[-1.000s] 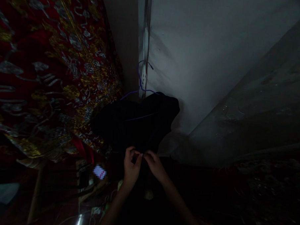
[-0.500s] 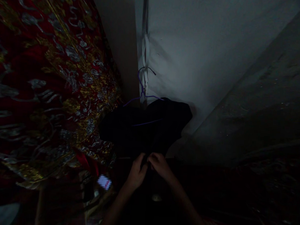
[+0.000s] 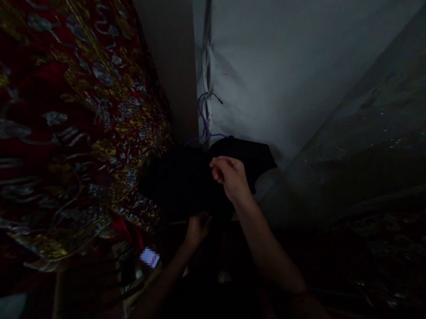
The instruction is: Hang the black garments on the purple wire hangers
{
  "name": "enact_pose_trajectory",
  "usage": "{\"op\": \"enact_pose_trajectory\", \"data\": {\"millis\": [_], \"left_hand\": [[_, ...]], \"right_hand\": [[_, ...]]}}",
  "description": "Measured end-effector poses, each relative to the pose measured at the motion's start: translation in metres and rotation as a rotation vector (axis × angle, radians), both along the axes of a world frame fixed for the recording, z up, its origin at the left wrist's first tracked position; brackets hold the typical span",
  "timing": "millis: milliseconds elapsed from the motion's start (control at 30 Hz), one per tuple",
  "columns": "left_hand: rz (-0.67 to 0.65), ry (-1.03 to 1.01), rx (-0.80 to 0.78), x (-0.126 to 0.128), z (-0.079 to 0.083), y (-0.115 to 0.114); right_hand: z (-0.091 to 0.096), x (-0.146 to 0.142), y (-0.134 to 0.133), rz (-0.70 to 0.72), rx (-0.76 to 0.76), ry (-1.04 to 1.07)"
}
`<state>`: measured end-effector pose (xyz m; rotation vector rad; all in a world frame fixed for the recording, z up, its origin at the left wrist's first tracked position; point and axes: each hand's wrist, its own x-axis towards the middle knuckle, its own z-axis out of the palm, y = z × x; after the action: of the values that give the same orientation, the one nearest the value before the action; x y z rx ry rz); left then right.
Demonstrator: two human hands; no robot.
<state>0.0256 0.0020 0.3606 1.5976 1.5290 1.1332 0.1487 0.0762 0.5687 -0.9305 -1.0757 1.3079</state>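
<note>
A black garment (image 3: 184, 181) hangs on a thin purple wire hanger (image 3: 203, 126) hooked at the corner of a white wall. My left hand (image 3: 197, 228) is closed on the garment's lower edge. My right hand (image 3: 230, 176) is raised in front of the upper part of the garment, fingers curled together near the hanger's bar; what they pinch is too dark to make out.
A red fabric with gold and silver embroidery (image 3: 69, 120) fills the left side. A clear plastic cover (image 3: 358, 151) drapes on the right. White wall (image 3: 280, 63) behind. Cables and small items (image 3: 148, 258) lie on the dark floor below.
My right hand has lifted from the garment's lower edge up to its upper part near the hanger. My left hand has stayed low on the hem.
</note>
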Motion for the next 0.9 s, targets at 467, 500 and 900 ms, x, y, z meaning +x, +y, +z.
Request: {"op": "enact_pose_trajectory", "data": {"millis": [467,500,900], "left_hand": [[0.026,0.233,0.762,-0.005,0.211,0.044],[0.011,0.289,0.763,-0.005,0.215,0.05],[0.603,-0.04,0.843,-0.06,0.22,0.025]], "right_hand": [[0.005,0.017,-0.013,0.011,0.35,-0.328],[0.002,0.017,-0.01,-0.026,0.384,-0.378],[-0.101,0.02,-0.002,0.066,0.152,-0.452]]}}
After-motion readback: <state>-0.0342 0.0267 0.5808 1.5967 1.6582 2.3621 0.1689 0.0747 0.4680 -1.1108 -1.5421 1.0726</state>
